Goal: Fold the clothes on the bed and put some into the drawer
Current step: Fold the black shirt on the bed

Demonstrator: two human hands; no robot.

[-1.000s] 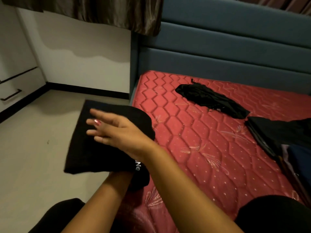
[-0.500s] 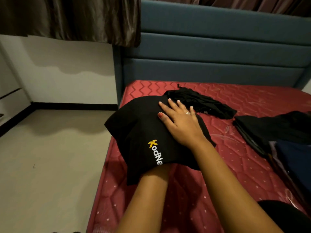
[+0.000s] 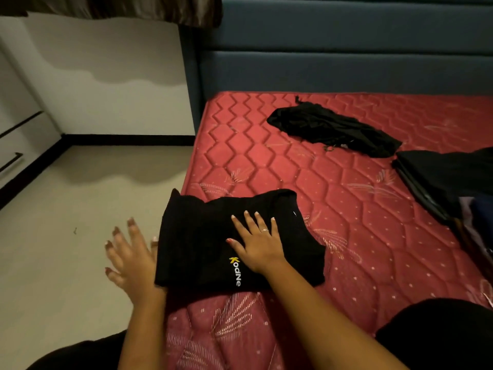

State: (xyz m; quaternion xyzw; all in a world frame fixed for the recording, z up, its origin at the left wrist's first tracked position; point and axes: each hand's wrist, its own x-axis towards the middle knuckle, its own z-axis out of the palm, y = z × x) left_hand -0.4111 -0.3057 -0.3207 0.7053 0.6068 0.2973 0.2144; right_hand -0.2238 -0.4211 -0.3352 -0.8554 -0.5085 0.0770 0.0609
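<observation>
I see my right hand (image 3: 257, 247) lying flat, fingers straight, on the folded black shirt (image 3: 202, 236), which sits at the bed's (image 3: 266, 161) left edge. My left hand (image 3: 130, 260) is spread wide just beside the shirt, holding nothing. Farther up the bed lie a crumpled black garment (image 3: 333, 129) and a dark pile (image 3: 453, 174).

Head view looks down, close above the bed (image 3: 266, 166).

Shirt (image 3: 202, 241) now on mattress (image 3: 346, 209), left hand (image 3: 130, 257) out

Folded black shirt (image 3: 213, 236) with printed lettering lies flat at the red mattress (image 3: 346, 236) edge
</observation>
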